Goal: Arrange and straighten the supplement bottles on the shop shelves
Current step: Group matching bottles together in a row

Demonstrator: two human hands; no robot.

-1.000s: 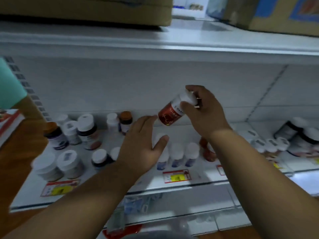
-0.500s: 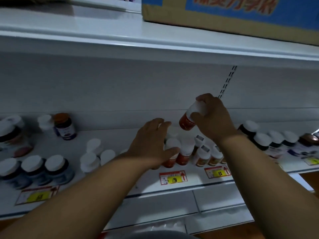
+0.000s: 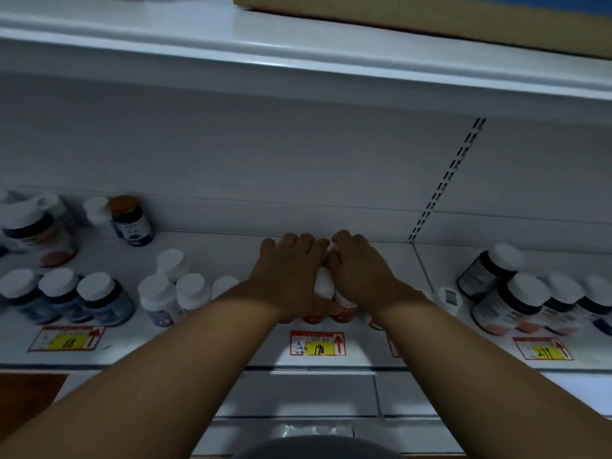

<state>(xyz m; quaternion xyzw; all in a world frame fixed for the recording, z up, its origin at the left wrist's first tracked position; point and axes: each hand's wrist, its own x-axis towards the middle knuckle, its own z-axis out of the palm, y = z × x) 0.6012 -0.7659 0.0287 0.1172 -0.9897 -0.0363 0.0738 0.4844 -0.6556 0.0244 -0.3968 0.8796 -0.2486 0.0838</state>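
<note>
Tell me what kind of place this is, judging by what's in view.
Most likely a shop selling health supplements. White metal shelving carries rows of capped supplement bottles, and red-and-yellow price tags with handwritten numbers line the shelf's front edge. A cardboard carton sits on the shelf above.

I am reaching both bare arms forward and slightly upward, forearms converging toward the middle. My left hand is lying palm down, knuckles up, its fingers curling forward and downward over something beneath them. My right hand is sitting just beside it, also palm down with fingers bending over. The two hands are touching at their inner edges, thumbs tucking underneath out of sight, wrists staying roughly level.
</note>
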